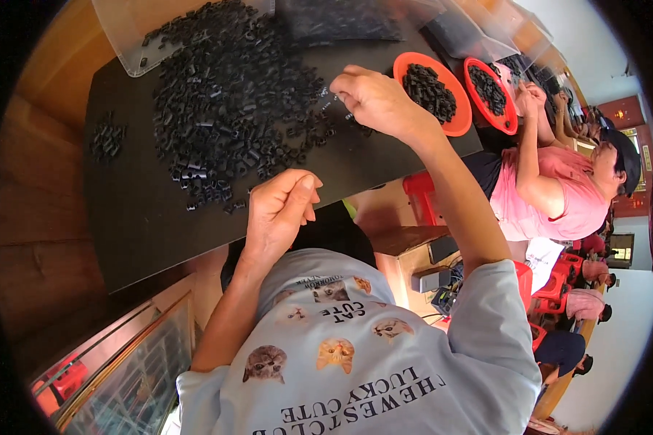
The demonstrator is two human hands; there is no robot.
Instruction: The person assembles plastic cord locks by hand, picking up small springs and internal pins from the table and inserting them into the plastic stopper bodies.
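Black plastic pieces (pixel 221 109), short and mostly tube-shaped, are lying in a wide loose pile across the upper middle of a dark table (pixel 141 232). Co-worker in a pink top (pixel 555 185) is sitting off to the right, hands (pixel 533 100) hovering near the farther bowl. Clear plastic bin (pixel 116 36) is standing at the pile's upper left edge; another clear bin (pixel 341 22) is sitting behind the pile, dark contents showing through. Orange-red bowl (pixel 465 112) is resting on the table just right of the right hand, holding a heap of similar black pieces; red bowl (pixel 513 123) is sitting beside it, also holding black pieces. Right hand (pixel 339 93) is reaching over the pile's right edge, fingers curling in toward the thumb; can't tell if it's pinching a piece. Left hand (pixel 313 196) is hanging at the table's near edge, below the pile, fingers curling, thumb pressing onto the index; can't tell if anything's inside. Small cluster (pixel 109 138) of black pieces is lying apart, left of the pile.
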